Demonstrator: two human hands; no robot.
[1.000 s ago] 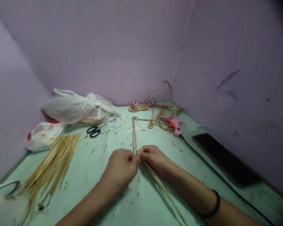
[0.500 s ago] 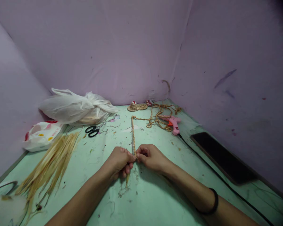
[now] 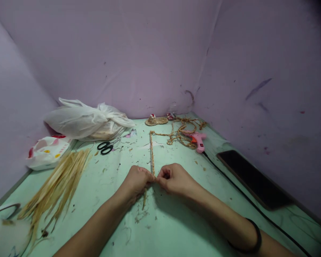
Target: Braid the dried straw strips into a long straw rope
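Viewed remotely, I record at far left of the fingers a soft white package (image 3: pixel 49 154) with red and yellow print. Beside it, fanned toward me, lie flat, papery straw-coloured strips (image 3: pixel 61 178). Beyond and left of the fingers sits a crumpled, knotted, translucent plastic bag (image 3: pixel 80 120); just in front, scissors (image 3: pixel 107 145) with black looped handles.

I find the left hand (image 3: pixel 139 180) with fingers clamped on the near end of a braid (image 3: pixel 152 153); a dry strand end (image 3: pixel 144 200) hangs below it. The braid, narrow and ridged, runs straight away from the fingers across the pale green, littered tabletop (image 3: pixel 173 232), then bends right toward a loose tangle. Past the bend rests a slipper-shaped woven piece (image 3: pixel 157 121).

The right hand (image 3: pixel 176 179) has thumb and forefinger pinched together on the same braid end.

Farther right of the fingers: a smooth pink glue gun (image 3: pixel 200 143) with black cord (image 3: pixel 243 195), then a flat, dark, rectangular slab (image 3: pixel 253 178).
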